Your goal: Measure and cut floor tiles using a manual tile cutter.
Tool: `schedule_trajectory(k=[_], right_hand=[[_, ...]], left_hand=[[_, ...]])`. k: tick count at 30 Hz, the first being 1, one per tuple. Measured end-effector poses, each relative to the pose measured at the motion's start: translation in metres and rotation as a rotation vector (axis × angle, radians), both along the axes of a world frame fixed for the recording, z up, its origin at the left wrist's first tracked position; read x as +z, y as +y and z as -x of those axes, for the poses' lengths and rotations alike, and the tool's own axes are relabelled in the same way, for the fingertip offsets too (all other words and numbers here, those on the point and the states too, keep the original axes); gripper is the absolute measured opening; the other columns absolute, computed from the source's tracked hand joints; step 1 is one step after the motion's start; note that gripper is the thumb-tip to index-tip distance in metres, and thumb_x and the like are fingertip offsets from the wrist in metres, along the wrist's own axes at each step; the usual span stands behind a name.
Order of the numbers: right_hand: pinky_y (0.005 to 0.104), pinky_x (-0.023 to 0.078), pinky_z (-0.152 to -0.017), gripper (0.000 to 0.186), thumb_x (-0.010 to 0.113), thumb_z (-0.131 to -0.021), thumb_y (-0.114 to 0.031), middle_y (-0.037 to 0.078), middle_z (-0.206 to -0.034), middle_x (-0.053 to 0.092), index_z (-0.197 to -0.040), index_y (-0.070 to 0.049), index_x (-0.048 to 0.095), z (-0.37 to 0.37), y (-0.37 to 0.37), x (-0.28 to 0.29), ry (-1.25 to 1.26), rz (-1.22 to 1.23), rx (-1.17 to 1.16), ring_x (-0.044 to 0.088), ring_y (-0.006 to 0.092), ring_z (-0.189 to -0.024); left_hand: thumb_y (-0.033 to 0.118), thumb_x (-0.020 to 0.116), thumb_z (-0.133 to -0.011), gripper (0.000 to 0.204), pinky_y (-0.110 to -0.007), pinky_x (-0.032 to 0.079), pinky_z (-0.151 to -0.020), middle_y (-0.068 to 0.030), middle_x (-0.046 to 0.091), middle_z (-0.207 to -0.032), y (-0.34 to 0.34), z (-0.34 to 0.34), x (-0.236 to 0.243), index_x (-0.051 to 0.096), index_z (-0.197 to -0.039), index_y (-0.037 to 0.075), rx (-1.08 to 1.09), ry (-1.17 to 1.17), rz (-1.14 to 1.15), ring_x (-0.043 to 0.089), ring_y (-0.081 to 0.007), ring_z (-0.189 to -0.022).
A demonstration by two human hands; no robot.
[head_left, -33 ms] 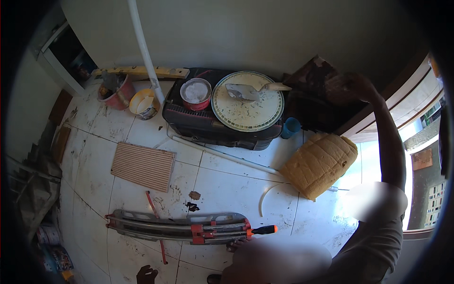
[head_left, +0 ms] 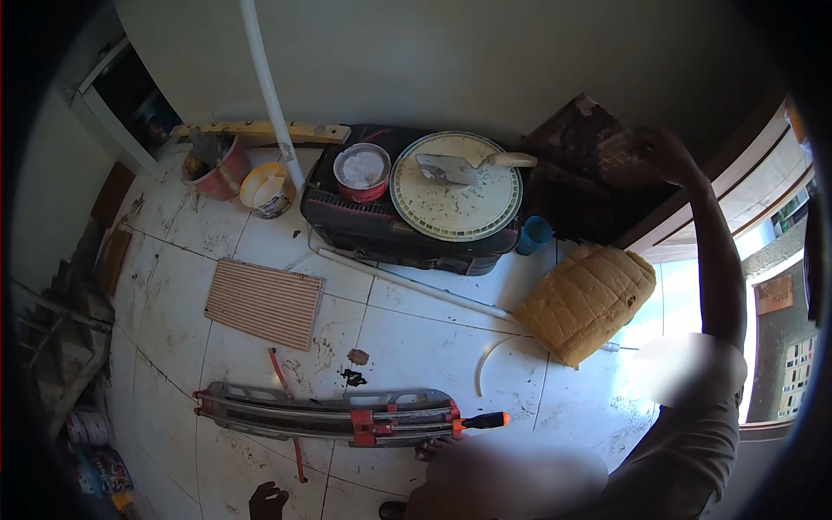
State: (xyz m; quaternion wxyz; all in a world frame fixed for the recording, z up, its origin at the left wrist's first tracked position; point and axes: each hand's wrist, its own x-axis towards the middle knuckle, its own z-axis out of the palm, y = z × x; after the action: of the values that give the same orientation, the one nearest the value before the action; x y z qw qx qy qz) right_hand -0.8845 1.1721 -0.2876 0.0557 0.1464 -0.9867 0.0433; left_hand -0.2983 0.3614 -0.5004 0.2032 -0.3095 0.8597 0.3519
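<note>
My right arm reaches up along the right side. My right hand [head_left: 663, 158], its fingers bent, is at the edge of a dark brown tile [head_left: 579, 130] that leans by the wall; shadow hides whether it grips it. At the lower edge my left hand [head_left: 268, 501] hangs with loosely curled, parted fingers and nothing in them. Ahead on the floor lies a manual tile cutter [head_left: 364, 420] with red fittings and a black-and-orange handle [head_left: 485, 421]. Beyond it a ribbed tile [head_left: 264, 302] lies flat, ribs up.
A black case [head_left: 390, 232] carries a red bowl of white powder [head_left: 362, 171] and a round board [head_left: 455, 208] with a trowel [head_left: 446, 169]. Around it stand buckets [head_left: 267, 191], a blue cup [head_left: 536, 236], a yellow foam block [head_left: 585, 303], a white pipe [head_left: 269, 87] and a level [head_left: 312, 133].
The view has shifted very slightly. Both hands and the things on the floor keep practically the same places.
</note>
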Motion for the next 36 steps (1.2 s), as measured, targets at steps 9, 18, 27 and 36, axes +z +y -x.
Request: schedule_trajectory(k=[9, 18, 27, 36], right_hand=[[0.0337, 0.051, -0.082, 0.038, 0.07, -0.097, -0.029, 0.011, -0.097, 0.07, -0.115, 0.004, 0.064, -0.06, -0.221, 0.103, 0.049, 0.645, 0.403, 0.063, 0.0166, -0.088], [0.0278, 0.048, -0.079, 0.025, 0.065, -0.101, -0.023, 0.004, -0.097, 0.069, -0.109, 0.001, 0.065, -0.211, -0.522, -0.019, -0.596, 1.153, 0.644, 0.057, 0.0082, -0.088], [0.0259, 0.048, -0.082, 0.026, 0.067, -0.101, -0.027, 0.001, -0.098, 0.07, -0.107, -0.001, 0.069, -0.406, -0.631, -0.197, -1.106, 1.223, 0.788, 0.058, 0.0067, -0.088], [0.0253, 0.043, -0.068, 0.045, 0.064, -0.102, -0.042, -0.003, -0.079, 0.063, -0.093, 0.001, 0.071, -0.435, -0.639, -0.256, -1.118, 1.152, 0.741, 0.05, 0.0056, -0.076]], left_hand=[[0.017, 0.077, -0.088, 0.058, -0.036, 0.056, -0.088, -0.017, 0.066, -0.122, 0.065, 0.103, 0.061, 0.053, -0.138, -0.001, 0.188, 0.466, -0.246, 0.067, -0.0262, -0.112], [0.055, 0.063, -0.093, 0.071, -0.058, 0.028, -0.118, -0.0182, 0.045, -0.154, 0.175, 0.134, 0.111, 0.051, -0.146, 0.009, -0.434, 1.122, 0.724, 0.04, -0.0353, -0.144], [0.067, 0.054, -0.092, 0.086, -0.066, 0.008, -0.121, -0.0151, 0.026, -0.166, 0.158, -0.014, -0.032, 0.038, -0.156, 0.011, 0.039, 0.628, 0.885, 0.018, -0.033, -0.155], [0.068, 0.054, -0.091, 0.087, -0.064, 0.003, -0.122, -0.0147, 0.025, -0.167, 0.109, -0.058, -0.059, 0.038, -0.156, 0.013, 0.1, 0.635, 0.937, 0.016, -0.0315, -0.156]])
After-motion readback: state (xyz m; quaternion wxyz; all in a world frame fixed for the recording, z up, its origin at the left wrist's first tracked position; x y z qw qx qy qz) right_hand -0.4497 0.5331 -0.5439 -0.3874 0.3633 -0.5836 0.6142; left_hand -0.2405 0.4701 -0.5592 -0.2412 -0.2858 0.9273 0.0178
